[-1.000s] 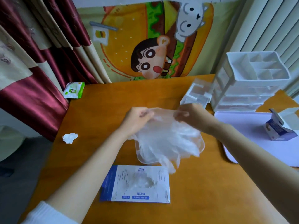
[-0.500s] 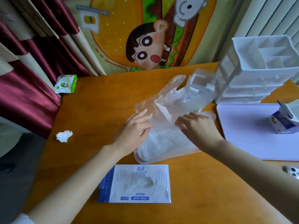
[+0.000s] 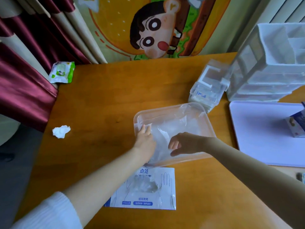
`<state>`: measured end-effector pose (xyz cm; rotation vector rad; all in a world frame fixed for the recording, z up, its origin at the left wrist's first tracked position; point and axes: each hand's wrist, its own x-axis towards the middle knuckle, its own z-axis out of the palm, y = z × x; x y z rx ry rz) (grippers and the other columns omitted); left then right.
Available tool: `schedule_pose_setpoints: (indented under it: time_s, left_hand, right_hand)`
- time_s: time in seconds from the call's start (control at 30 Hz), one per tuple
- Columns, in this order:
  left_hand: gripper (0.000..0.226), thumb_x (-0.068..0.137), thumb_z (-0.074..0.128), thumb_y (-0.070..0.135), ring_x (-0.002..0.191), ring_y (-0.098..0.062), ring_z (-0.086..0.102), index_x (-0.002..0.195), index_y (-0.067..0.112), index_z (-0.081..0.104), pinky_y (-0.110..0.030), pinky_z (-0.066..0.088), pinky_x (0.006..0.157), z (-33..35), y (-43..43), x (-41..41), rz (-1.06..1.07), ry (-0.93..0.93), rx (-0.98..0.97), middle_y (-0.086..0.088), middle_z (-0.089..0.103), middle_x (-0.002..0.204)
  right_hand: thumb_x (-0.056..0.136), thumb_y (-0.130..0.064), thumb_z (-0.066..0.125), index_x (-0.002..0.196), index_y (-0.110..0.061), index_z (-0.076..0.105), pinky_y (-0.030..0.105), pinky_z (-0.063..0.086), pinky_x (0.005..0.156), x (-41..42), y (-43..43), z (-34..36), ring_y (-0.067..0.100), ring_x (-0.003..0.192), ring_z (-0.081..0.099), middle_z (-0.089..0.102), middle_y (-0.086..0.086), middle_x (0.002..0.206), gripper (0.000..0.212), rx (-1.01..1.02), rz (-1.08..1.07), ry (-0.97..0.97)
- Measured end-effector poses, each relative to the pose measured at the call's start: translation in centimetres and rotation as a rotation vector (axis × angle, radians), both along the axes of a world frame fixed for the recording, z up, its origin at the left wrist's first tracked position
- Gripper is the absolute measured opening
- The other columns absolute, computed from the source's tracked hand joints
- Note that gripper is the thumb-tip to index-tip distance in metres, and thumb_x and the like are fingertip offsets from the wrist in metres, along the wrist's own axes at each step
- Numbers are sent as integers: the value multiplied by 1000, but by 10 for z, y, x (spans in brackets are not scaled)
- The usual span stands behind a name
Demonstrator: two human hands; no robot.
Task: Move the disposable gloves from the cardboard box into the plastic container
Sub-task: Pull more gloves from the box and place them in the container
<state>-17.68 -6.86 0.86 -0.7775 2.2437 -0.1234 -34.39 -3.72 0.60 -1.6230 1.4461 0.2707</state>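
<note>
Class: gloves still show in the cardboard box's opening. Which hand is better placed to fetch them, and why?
Probably the right hand: it hovers loosely curled over the container, seemingly free, while the left hand presses the gloves flat. The box lies close to both.

Box face carried the blue heading "点范" near its top edge, "结实耐用" stood lower centre, white print on the blue tags beneath was too small to read, wipes pack label was illegible, carton print was blurred.
</note>
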Motion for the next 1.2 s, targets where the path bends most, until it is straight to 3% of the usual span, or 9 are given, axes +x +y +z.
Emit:
schedule_pose_setpoints:
  time_s: [0.07, 0.13, 0.27, 0.5, 0.63, 0.83, 0.93, 1.03, 1.2]
  left_hand:
    - [39, 99, 38, 15, 141, -34, 21, 137, 12, 47, -44, 13, 117, 3, -3, -2, 38, 129, -51, -15, 37, 147]
    - [42, 94, 38, 2, 130, -30, 37, 135, 8, 45, -38, 27, 109, 2, -6, -3, 122, 351, -60, -12, 45, 137]
    - [44, 90, 41, -1, 122, -28, 43, 133, 8, 42, -36, 34, 99, -16, -8, -16, 255, 495, 45, -12, 44, 129]
    - [71, 91, 58, 31, 130, -37, 34, 146, 12, 18, -44, 36, 101, -60, -14, -32, 362, 151, 135, -15, 27, 144]
    - [84, 91, 59, 31, 134, -44, 28, 150, 9, 3, -44, 35, 103, -69, -9, -33, 307, 6, 86, -18, 13, 151]
    - [93, 93, 53, 44, 140, -46, 17, 151, 13, -13, -52, 12, 114, -75, -10, -31, 225, -137, -9, -31, 4, 153]
    - [92, 94, 53, 44, 140, -45, 18, 151, 13, -12, -53, 12, 114, -72, -9, -31, 215, -141, -15, -32, 8, 153]
    - [83, 94, 52, 38, 140, -44, 19, 152, 12, -1, -55, 12, 114, -63, -10, -30, 187, -130, -37, -29, 16, 152]
    - [48, 94, 48, 17, 132, -34, 34, 140, 12, 36, -47, 19, 113, -30, -15, -18, 106, 198, -99, -15, 37, 142]
  right_hand:
    - [88, -30, 65, 107, -16, 66, 12, 44, 74, -1, -7, 4, 8, 85, 61, 67, -3, 102, 23, -43, -168, -143]
    - [91, -21, 61, 100, -15, 66, 12, 46, 67, -4, -14, 2, 10, 77, 62, 69, 0, 99, 12, -303, -335, -136]
    - [92, -22, 59, 122, -16, 53, 29, 44, 84, -3, -18, -15, 19, 102, 60, 60, 1, 121, 31, -434, -180, 136]
    - [85, -38, 67, 143, -7, 21, 39, 43, 92, 5, -23, -55, 32, 116, 54, 40, 12, 137, 80, -279, 100, 395]
    - [79, -46, 69, 148, -7, 6, 36, 38, 99, 2, -26, -56, 32, 126, 46, 19, 16, 151, 101, -266, 230, 571]
    - [73, -59, 68, 150, -9, -5, 31, 38, 101, -7, -22, -53, 29, 126, 45, 12, 17, 153, 117, -251, 276, 731]
    - [74, -54, 69, 150, -10, -4, 32, 37, 103, -8, -20, -51, 30, 128, 42, 12, 16, 152, 114, -239, 262, 715]
    - [86, -29, 68, 150, -9, 3, 34, 40, 98, -10, -17, -48, 28, 127, 43, 19, 16, 150, 94, -267, 185, 650]
    - [95, -20, 52, 143, -9, 27, 37, 42, 93, -3, -9, -20, 28, 122, 48, 41, 11, 139, 55, -437, 44, 457]
